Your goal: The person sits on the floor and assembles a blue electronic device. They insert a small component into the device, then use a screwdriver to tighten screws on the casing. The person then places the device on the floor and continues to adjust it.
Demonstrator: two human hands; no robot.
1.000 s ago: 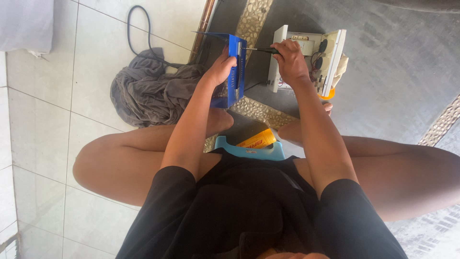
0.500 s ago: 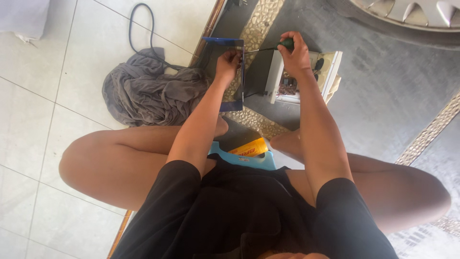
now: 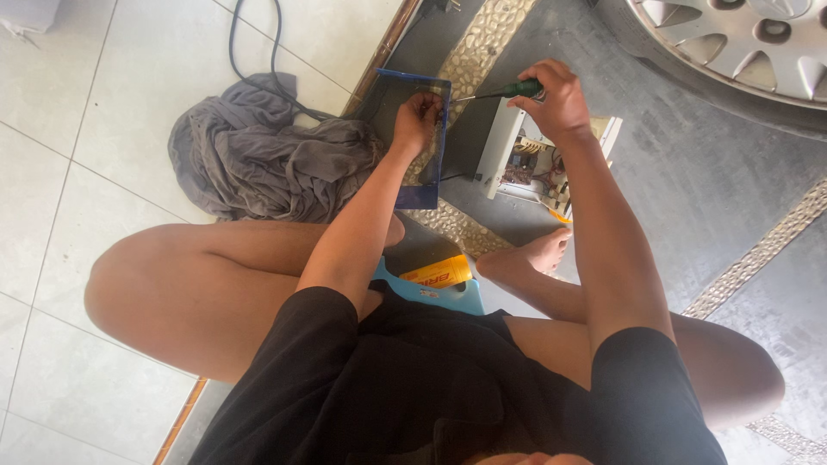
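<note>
Both hands have stayed on the work, only the view shifted and a car wheel (image 3: 741,43) now shows more. Right hand (image 3: 556,99) has its grip clenched on a green-handled screwdriver (image 3: 508,89), its tip pointing at the left hand (image 3: 419,116), which pinches the edge of a blue cover (image 3: 422,194). Beside it lies an open white box (image 3: 517,159) with electronics inside, on the floor. Left of the cover lie a grey cloth (image 3: 258,164) and a black cable (image 3: 258,60).

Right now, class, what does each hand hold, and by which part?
The right hand grips a screwdriver by its green handle. The left hand pinches the right edge of the blue panel.
</note>
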